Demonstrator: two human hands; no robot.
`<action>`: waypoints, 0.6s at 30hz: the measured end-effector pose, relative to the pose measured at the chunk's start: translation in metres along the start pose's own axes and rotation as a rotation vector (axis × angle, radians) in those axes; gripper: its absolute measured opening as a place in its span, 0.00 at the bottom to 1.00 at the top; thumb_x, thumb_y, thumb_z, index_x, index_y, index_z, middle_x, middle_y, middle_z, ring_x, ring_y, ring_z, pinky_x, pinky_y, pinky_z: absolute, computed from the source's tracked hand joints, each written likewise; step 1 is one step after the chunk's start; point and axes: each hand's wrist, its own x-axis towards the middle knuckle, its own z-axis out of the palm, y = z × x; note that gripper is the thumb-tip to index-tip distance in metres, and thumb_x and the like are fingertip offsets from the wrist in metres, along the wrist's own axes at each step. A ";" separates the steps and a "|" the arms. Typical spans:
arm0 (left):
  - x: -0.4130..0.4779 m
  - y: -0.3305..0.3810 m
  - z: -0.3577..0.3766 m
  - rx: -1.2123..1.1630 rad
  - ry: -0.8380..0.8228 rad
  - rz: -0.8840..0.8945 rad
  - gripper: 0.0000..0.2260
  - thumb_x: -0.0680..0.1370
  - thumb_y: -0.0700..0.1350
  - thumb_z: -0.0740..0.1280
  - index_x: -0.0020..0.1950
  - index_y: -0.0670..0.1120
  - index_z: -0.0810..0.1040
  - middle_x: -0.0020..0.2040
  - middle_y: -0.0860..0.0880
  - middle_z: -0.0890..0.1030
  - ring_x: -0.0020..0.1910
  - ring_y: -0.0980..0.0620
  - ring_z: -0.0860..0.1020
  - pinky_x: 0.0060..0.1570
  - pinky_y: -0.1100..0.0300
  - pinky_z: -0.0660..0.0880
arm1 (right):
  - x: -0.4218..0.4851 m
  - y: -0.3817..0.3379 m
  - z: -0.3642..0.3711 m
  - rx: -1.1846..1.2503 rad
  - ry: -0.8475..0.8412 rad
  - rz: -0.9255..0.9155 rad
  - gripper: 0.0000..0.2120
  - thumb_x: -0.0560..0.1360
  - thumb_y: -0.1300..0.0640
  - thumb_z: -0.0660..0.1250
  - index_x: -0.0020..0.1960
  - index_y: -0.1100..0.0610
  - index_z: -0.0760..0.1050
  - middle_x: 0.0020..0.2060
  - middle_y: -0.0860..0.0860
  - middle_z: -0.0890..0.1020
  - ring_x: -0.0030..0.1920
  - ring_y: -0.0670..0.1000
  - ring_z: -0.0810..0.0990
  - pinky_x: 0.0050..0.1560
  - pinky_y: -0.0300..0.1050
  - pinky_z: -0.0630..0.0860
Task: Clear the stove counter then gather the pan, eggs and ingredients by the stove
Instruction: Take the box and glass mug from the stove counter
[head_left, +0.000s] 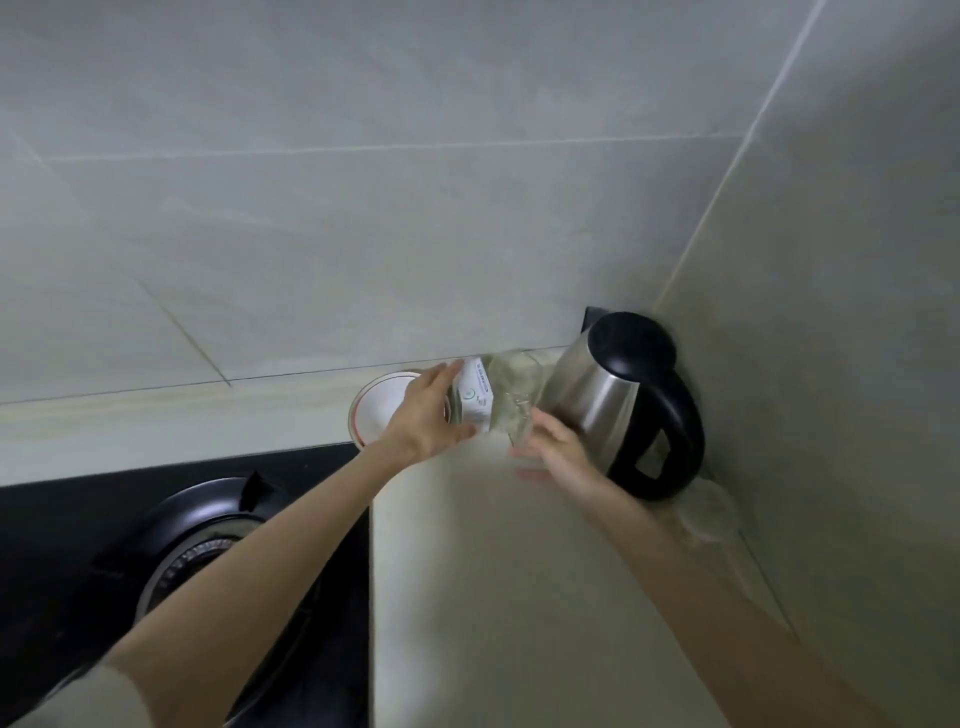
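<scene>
On the pale counter (493, 571) right of the stove, my left hand (428, 415) holds a clear glass jar (493, 400) with a white label, fingers wrapped round its left side. My right hand (553, 449) grips the same jar from the lower right; this hand is blurred. The jar stands between a white bowl (376, 413) with a red rim line on its left and a steel electric kettle (618, 400) with black lid and handle on its right.
The black gas stove (104, 530) with its burner ring (192, 540) fills the lower left. Tiled walls meet in a corner behind the kettle. A clear, blurred object (709, 512) lies on the counter below the kettle by the right wall.
</scene>
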 end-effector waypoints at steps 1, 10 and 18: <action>0.007 0.000 0.004 0.016 0.007 -0.006 0.42 0.70 0.50 0.75 0.77 0.51 0.56 0.75 0.48 0.60 0.74 0.46 0.56 0.70 0.56 0.58 | 0.006 0.001 0.001 0.025 0.005 0.005 0.19 0.81 0.60 0.58 0.72 0.57 0.63 0.57 0.55 0.73 0.50 0.56 0.80 0.34 0.40 0.78; 0.035 -0.002 0.021 -0.036 0.153 -0.044 0.34 0.65 0.47 0.78 0.68 0.53 0.69 0.59 0.47 0.76 0.60 0.47 0.72 0.55 0.58 0.69 | 0.036 0.013 0.012 0.088 -0.003 -0.049 0.11 0.83 0.60 0.53 0.43 0.59 0.69 0.39 0.50 0.74 0.35 0.47 0.73 0.33 0.37 0.76; 0.011 0.007 0.016 -0.053 0.184 -0.049 0.33 0.62 0.50 0.80 0.65 0.55 0.73 0.52 0.51 0.77 0.48 0.51 0.76 0.50 0.60 0.72 | 0.021 0.010 0.003 0.106 -0.028 -0.117 0.15 0.83 0.63 0.51 0.39 0.60 0.67 0.36 0.53 0.72 0.35 0.50 0.75 0.34 0.33 0.77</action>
